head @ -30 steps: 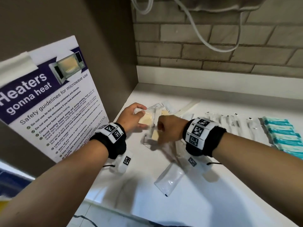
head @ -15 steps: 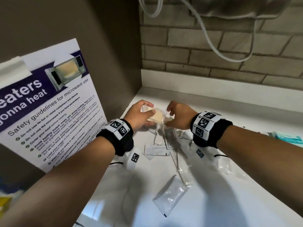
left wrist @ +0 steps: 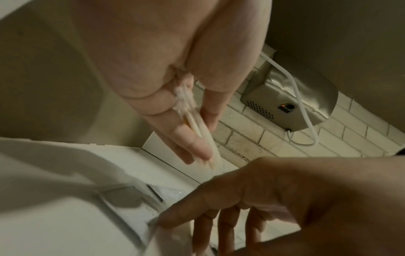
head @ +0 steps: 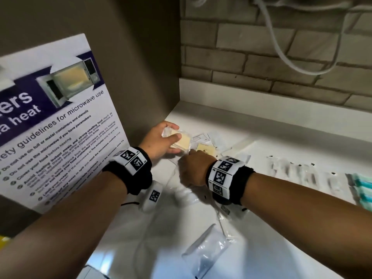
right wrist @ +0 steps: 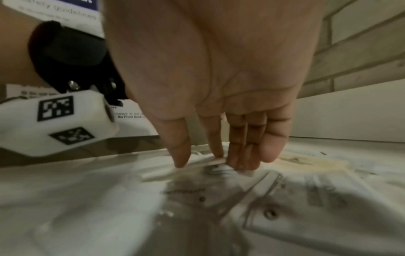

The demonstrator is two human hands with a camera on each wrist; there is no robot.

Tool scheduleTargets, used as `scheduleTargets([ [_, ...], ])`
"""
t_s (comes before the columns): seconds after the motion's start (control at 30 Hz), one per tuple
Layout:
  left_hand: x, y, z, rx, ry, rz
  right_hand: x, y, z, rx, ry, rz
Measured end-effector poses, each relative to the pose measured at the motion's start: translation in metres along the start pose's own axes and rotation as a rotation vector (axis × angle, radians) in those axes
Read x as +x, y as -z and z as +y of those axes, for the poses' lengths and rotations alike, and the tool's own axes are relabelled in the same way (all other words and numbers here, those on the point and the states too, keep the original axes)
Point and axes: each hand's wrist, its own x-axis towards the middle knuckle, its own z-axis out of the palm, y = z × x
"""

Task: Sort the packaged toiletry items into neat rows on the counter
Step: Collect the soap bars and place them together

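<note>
My left hand (head: pixel 176 143) holds a thin stack of pale yellow packets (head: pixel 182 140) above the counter's back left corner; the left wrist view shows the stack (left wrist: pixel 198 128) pinched edge-on between thumb and fingers. My right hand (head: pixel 191 161) is just to the right and nearer, knuckles up, fingers pointing down into a loose pile of clear packets (head: pixel 187 196). In the right wrist view, thumb and index finger (right wrist: pixel 217 152) pinch the edge of a flat clear packet (right wrist: pixel 197 166). Another yellow packet (head: pixel 205 151) lies flat beyond that hand.
A row of clear packets (head: pixel 291 171) and teal packets (head: pixel 362 187) lie in line at the right. A white sachet (head: pixel 205 252) lies near the front edge. The microwave poster (head: pixel 60 127) stands close at the left, with the brick wall (head: pixel 261 57) behind.
My right hand left the yellow stack and dropped toward me onto the clear packets. The left hand kept the stack in nearly the same place.
</note>
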Motion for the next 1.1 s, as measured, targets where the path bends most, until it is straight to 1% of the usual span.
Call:
scheduleTargets([
  [0.1,0.003,-0.003,0.004,-0.008,-0.012,0.002,-0.002,0.006,0.010,0.103,0.053,-0.016],
  [0.17,0.005,-0.003,0.005,-0.016,-0.007,0.006,-0.002,0.015,0.023,0.205,0.038,-0.028],
  [0.23,0.007,-0.001,0.007,-0.035,0.012,-0.001,0.001,0.026,0.039,0.240,0.002,0.007],
  [0.3,0.008,0.002,0.010,-0.002,0.008,-0.002,0.006,0.034,0.051,0.143,-0.034,0.044],
  [0.4,0.009,0.004,0.012,0.012,-0.009,-0.005,0.012,0.036,0.058,-0.085,-0.031,-0.025],
  [0.47,0.009,0.003,0.011,0.004,0.004,-0.004,0.016,0.033,0.059,-0.164,-0.009,-0.028],
  [0.5,0.009,0.002,0.010,-0.007,0.017,-0.006,0.020,0.031,0.060,-0.168,-0.011,0.003],
  [0.57,0.009,0.000,0.008,-0.036,0.040,-0.016,0.025,0.029,0.061,-0.113,-0.069,0.051],
  [0.73,0.007,-0.003,0.005,-0.020,0.033,-0.020,0.027,0.032,0.065,0.023,-0.168,0.088],
  [0.83,0.006,-0.004,0.003,0.003,0.028,0.007,0.018,0.036,0.067,0.034,-0.126,0.117],
  [0.93,0.004,-0.006,0.001,0.036,0.048,0.020,0.000,0.039,0.069,0.109,-0.062,0.145],
  [1.0,-0.001,-0.012,-0.001,0.042,0.058,0.017,-0.016,0.041,0.070,0.175,-0.057,0.152],
  [1.1,-0.014,-0.025,0.000,-0.014,0.123,-0.046,-0.043,0.047,0.068,0.164,-0.011,0.269],
])
